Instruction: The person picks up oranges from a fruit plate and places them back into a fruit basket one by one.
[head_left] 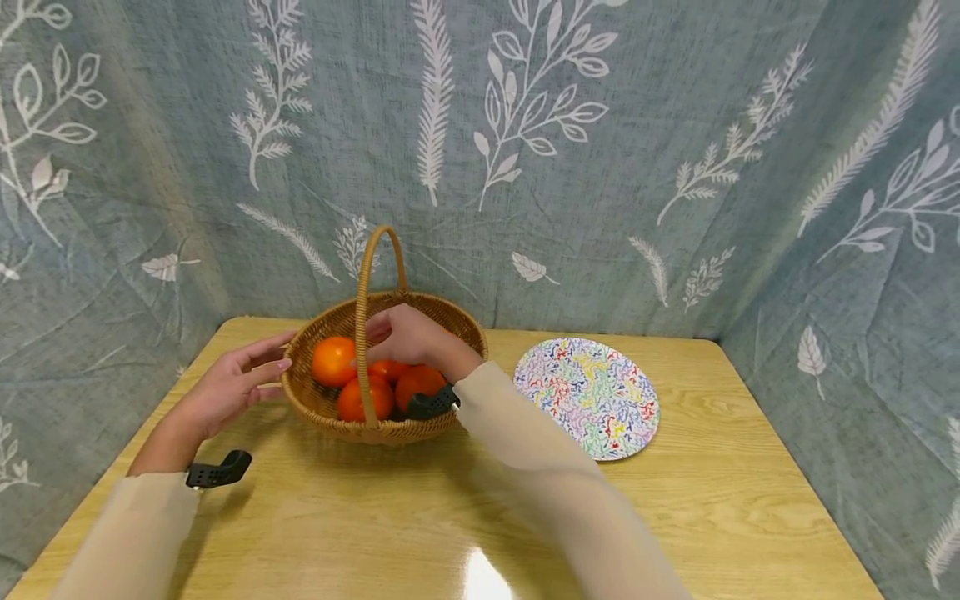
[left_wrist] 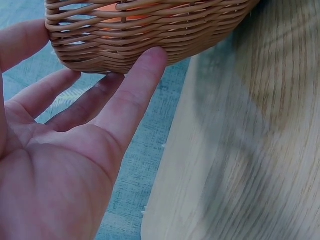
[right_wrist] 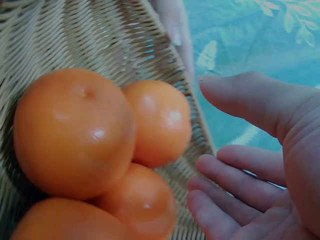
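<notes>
A wicker basket (head_left: 408, 430) with a tall arched handle stands at the back left of the table, holding several oranges (head_left: 330, 360). My left hand (head_left: 234, 383) rests against the basket's left side; in the left wrist view its fairly straight fingers touch the woven wall. Over the basket is my right hand (head_left: 420, 337), thumb and fingers apart and nothing between them. In the right wrist view, a large orange (right_wrist: 75, 132) lies against smaller-looking ones beside that hand. My right hand and the handle partly hide the fruit in the head view.
To the right of the basket lies an oval plate or mat (head_left: 588, 396) with a multicoloured squiggle pattern. The wooden table (head_left: 360, 517) reaches a grey-blue leaf-patterned curtain (head_left: 540, 233) at the back and sides.
</notes>
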